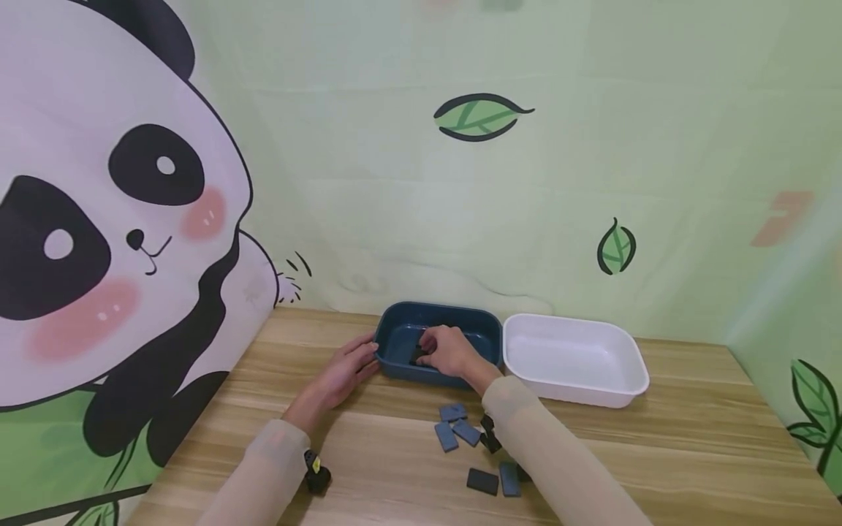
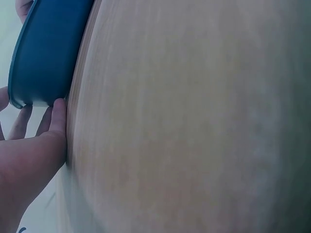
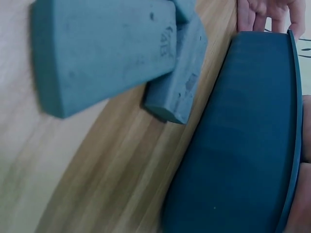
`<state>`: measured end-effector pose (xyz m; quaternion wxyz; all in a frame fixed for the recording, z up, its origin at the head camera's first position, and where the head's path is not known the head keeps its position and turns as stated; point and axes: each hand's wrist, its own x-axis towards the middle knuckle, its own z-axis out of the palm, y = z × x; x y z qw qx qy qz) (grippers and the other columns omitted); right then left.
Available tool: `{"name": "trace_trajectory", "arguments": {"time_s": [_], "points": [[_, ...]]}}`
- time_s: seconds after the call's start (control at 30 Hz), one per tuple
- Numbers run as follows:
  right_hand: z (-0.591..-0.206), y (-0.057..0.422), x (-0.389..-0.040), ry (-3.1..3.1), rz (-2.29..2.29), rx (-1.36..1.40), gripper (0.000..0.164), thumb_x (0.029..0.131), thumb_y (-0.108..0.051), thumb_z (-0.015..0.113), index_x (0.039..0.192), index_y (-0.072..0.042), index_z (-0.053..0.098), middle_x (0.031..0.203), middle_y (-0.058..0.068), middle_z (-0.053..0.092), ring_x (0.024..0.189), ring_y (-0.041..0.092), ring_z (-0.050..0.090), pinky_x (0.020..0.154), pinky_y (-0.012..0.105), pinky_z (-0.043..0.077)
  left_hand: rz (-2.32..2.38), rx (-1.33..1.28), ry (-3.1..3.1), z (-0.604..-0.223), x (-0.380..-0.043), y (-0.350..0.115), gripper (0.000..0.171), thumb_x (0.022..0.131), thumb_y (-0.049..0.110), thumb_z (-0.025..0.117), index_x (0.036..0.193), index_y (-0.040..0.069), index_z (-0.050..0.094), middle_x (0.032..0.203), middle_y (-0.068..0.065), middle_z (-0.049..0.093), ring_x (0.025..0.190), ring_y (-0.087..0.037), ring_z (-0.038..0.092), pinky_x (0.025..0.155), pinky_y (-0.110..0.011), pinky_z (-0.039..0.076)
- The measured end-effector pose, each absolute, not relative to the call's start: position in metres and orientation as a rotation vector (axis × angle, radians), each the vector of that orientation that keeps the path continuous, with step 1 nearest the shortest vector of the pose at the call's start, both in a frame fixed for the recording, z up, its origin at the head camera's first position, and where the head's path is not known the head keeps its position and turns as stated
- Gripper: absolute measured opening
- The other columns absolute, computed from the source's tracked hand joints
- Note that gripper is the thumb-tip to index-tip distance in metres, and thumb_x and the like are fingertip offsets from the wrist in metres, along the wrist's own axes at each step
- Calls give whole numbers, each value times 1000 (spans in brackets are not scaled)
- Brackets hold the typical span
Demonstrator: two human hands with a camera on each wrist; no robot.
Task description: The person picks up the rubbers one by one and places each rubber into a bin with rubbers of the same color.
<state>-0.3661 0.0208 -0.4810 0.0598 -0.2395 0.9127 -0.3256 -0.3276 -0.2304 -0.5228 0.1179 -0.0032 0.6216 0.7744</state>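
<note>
My left hand (image 1: pixel 343 371) rests its fairly straight fingers against the left end of a dark blue plastic tub (image 1: pixel 427 375). In the left wrist view, the fingertips (image 2: pixel 59 104) meet the tub's end wall close to the table. Reaching over the near rim, my right hand (image 1: pixel 452 351) pinches a small dark block (image 1: pixel 416 356) inside the tub, partly hidden by the fingers. Several blue-grey rectangular blocks (image 1: pixel 446 437) lie on the table in front of the tub. Close up in the right wrist view, one blue-grey block (image 3: pixel 112 48) overlaps others and bears a faint marking.
A white tub (image 1: pixel 572 395) stands right beside the blue one. Near the right forearm lie a black block (image 1: pixel 482 481) and another blue-grey block (image 1: pixel 509 479). A small black device (image 1: pixel 318 478) shows at the left sleeve. Behind the table hangs a printed green cloth (image 1: pixel 395 219).
</note>
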Motion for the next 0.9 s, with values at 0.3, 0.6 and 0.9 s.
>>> {"name": "trace_trajectory", "arguments": {"time_s": [0.3, 0.6, 0.9], "points": [[-479, 22, -366, 2752, -977, -749, 26, 92, -13, 84, 114, -3, 74, 107, 8, 76, 98, 21, 72, 95, 39, 61, 2266, -17, 1826, -520, -327, -229, 56, 112, 17, 53, 162, 0, 35, 164, -23, 41, 150, -33, 42, 123, -45, 39], [-477, 23, -366, 2757, -977, -749, 25, 93, -12, 83, 115, -3, 74, 108, 9, 76, 100, 22, 72, 95, 40, 61, 2287, 9, 1798, -520, -327, -227, 56, 112, 13, 51, 162, -4, 31, 163, -27, 39, 151, -35, 40, 123, -45, 39], [-469, 26, -363, 2847, -999, -960, 21, 96, -10, 79, 114, 0, 74, 107, 12, 76, 100, 24, 71, 93, 42, 62, 2283, 9, 1804, -523, -329, -229, 56, 112, 12, 50, 162, -5, 31, 162, -27, 39, 150, -34, 41, 123, -45, 40]]}}
